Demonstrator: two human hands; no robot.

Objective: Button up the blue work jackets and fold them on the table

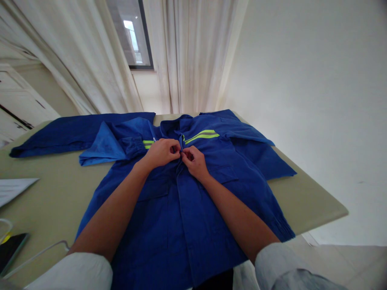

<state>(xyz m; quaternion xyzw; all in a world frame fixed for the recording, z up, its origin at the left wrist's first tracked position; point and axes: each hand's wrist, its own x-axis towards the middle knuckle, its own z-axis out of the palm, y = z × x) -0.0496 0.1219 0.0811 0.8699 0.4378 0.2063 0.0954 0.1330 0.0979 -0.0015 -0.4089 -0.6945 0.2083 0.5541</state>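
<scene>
The fingers of the left hand [161, 152] and of the right hand [196, 163] are pinched together on the front placket of a royal-blue woven-cloth work jacket [190, 201], almost touching each other just below its collar; the grip is small in view, so it may be bare cloth or a fastener, I can't tell which. Both forearms cross the jacket from below, and the fingers have little room between them. The jacket lies spread on a pale olive-green, smooth-topped counter [62, 191], collar at the far side and hem toward the person, where it covers the near edge. On the right its gathered edge reaches the counter's rim, with a corner of surface showing beyond and a plain white wall [317, 100] past that. On the left, a wider stretch of surface runs to a white paper sheet [15, 188] and a dark, flat, rectangular device [12, 249]. The jacket looks softly creased, with yellow-green and grey chest stripes, flap pockets and a lighter-blue folded part at left, near a dark-blue folded cloth [66, 131].
</scene>
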